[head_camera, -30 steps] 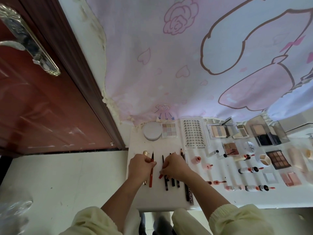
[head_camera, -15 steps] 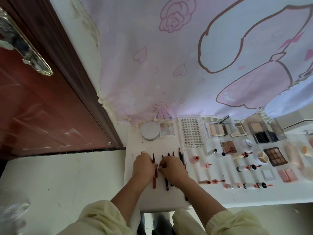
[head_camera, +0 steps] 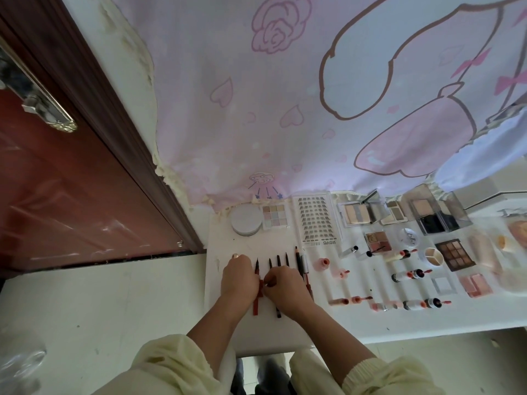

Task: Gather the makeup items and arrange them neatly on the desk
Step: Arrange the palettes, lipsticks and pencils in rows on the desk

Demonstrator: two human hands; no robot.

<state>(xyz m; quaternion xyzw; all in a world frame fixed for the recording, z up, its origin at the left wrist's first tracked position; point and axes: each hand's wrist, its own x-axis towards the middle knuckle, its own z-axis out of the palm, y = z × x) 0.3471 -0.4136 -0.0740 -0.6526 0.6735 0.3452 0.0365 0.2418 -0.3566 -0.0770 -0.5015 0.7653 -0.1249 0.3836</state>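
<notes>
nearly done, i judge: rows lie neat on the desk [head_camera: 356, 319], left hand [head_camera: 239, 280] and right hand [head_camera: 289, 290] both pinching the red pen [head_camera: 255, 306] into line.

We note both hands set close together, knuckles up, backs to the camera. The left hand [head_camera: 239, 276] lies palm down with its fingers curled under. The right hand [head_camera: 288, 287] is just beside it, its fingertips [head_camera: 270, 281] turned toward the left hand and meeting its edge. What either palm grips is hidden. The forearms [head_camera: 216, 323] are bare and converge from pale sleeves [head_camera: 171, 363] bunched near the elbows.
</notes>
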